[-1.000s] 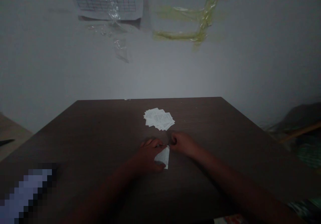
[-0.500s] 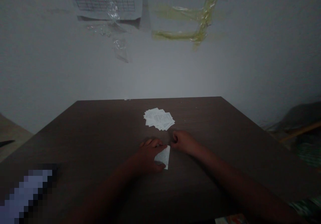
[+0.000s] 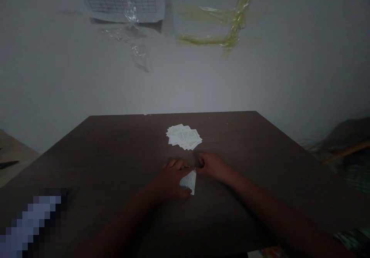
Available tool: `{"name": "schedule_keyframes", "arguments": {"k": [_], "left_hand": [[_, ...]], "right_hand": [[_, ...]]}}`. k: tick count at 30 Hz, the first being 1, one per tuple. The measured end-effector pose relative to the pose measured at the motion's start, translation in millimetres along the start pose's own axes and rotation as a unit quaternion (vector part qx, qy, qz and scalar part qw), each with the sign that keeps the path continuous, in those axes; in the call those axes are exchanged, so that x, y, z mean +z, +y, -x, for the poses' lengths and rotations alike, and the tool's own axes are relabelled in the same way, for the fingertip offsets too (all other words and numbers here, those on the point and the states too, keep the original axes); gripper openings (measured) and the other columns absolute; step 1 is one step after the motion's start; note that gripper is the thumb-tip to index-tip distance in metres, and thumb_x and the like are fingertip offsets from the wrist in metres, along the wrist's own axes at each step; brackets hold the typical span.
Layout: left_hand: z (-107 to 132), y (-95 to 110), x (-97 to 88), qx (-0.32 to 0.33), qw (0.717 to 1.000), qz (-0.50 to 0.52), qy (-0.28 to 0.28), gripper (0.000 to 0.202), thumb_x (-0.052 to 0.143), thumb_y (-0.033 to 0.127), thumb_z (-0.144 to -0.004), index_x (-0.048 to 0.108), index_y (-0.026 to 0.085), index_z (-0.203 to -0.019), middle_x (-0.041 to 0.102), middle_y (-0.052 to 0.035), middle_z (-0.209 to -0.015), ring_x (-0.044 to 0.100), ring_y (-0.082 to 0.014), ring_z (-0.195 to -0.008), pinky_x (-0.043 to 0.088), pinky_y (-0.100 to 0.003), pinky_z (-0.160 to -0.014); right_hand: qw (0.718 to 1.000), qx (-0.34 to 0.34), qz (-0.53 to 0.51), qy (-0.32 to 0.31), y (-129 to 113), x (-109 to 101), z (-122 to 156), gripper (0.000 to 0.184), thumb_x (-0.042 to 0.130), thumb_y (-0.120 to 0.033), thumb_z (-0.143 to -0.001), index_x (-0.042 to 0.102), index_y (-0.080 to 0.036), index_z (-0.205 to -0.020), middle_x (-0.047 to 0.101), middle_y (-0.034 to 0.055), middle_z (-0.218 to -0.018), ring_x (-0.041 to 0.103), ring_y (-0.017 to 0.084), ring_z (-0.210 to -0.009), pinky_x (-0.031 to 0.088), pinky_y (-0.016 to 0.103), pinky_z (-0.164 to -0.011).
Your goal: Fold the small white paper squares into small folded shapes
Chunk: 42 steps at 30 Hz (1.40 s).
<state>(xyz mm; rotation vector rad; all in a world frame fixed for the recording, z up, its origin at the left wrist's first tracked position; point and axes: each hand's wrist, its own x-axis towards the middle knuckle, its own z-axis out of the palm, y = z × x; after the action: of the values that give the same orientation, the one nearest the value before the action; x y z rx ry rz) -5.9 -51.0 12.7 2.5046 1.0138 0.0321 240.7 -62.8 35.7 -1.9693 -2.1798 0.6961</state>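
I see the left hand [image 3: 172,183] spread open across a printed slip [image 3: 189,181]; the right hand [image 3: 213,166] curls at its far-right corner, grip unclear to me.

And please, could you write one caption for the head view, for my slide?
Left hand on a slip, right hand by its far corner, paper pile beyond on the table.
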Motion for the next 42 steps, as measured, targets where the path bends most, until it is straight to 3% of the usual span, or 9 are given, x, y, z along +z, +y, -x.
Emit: {"name": "schedule_keyframes", "arguments": {"k": [8, 16, 24, 31, 36, 42], "left_hand": [[4.9, 6.5, -2.4, 0.005, 1.000, -0.024, 0.001, 0.081, 0.094, 0.041, -0.103, 0.074, 0.031, -0.182, 0.077, -0.0160, -0.173, 0.070, -0.0496, -0.162, 0.059, -0.071, -0.137], [4.6, 5.8, -0.8, -0.004, 1.000, -0.013, 0.005, 0.086, 0.099, 0.039, -0.100, 0.075, 0.032, -0.183, 0.076, -0.0173, -0.175, 0.067, -0.0513, -0.168, 0.057, -0.072, -0.140], [5.3, 8.9, -0.3, -0.009, 1.000, -0.021, 0.004, 0.082, 0.095, 0.039, -0.102, 0.076, 0.031, -0.181, 0.078, -0.0157, -0.172, 0.069, -0.0488, -0.163, 0.058, -0.070, -0.137], [3.9, 9.6, -1.2, -0.014, 1.000, -0.021, -0.005, 0.088, 0.098, 0.045, -0.101, 0.073, 0.034, -0.185, 0.075, -0.0164, -0.176, 0.066, -0.0509, -0.166, 0.056, -0.072, -0.140], [4.1, 9.4, -2.0, -0.013, 1.000, -0.017, -0.003, 0.086, 0.098, 0.046, -0.101, 0.075, 0.031, -0.183, 0.074, -0.0179, -0.177, 0.067, -0.0522, -0.164, 0.056, -0.074, -0.139], [4.8, 7.2, 1.2, -0.011, 1.000, -0.021, 0.006, 0.084, 0.100, 0.047, -0.100, 0.077, 0.034, -0.180, 0.076, -0.0154, -0.173, 0.068, -0.0495, -0.161, 0.057, -0.068, -0.138]], "right_hand": [[0.999, -0.038, -0.001, -0.037, -6.0, 8.2, 16.0, 0.012, 0.097, -0.024, -0.094, 0.087, -0.024, -0.100, 0.081, 0.0016, -0.096, 0.068, 0.021, -0.086, 0.039, 0.033, -0.077], [1.000, 0.011, 0.019, 0.002, 2.1, -1.4, -4.6, 0.012, 0.095, -0.023, -0.100, 0.084, -0.020, -0.104, 0.081, 0.0042, -0.100, 0.065, 0.022, -0.089, 0.036, 0.034, -0.076], [0.999, -0.025, 0.006, -0.044, -8.3, 3.2, 18.7, 0.020, 0.098, -0.019, -0.096, 0.079, -0.022, -0.093, 0.078, -0.0008, -0.092, 0.064, 0.018, -0.082, 0.036, 0.032, -0.074], [1.000, 0.014, 0.014, -0.003, 1.6, -3.1, -5.0, 0.008, 0.091, -0.021, -0.101, 0.083, -0.021, -0.102, 0.079, 0.0034, -0.097, 0.066, 0.022, -0.089, 0.036, 0.034, -0.077], [1.000, -0.005, 0.004, -0.022, -0.8, -3.3, 5.3, 0.016, 0.094, -0.021, -0.098, 0.079, -0.023, -0.093, 0.076, 0.0002, -0.090, 0.064, 0.021, -0.083, 0.037, 0.033, -0.076], [0.999, -0.021, -0.018, -0.044, -3.1, -1.2, 21.0, 0.027, 0.094, -0.019, -0.098, 0.071, -0.023, -0.085, 0.075, -0.0007, -0.088, 0.062, 0.019, -0.080, 0.037, 0.032, -0.074]]}}
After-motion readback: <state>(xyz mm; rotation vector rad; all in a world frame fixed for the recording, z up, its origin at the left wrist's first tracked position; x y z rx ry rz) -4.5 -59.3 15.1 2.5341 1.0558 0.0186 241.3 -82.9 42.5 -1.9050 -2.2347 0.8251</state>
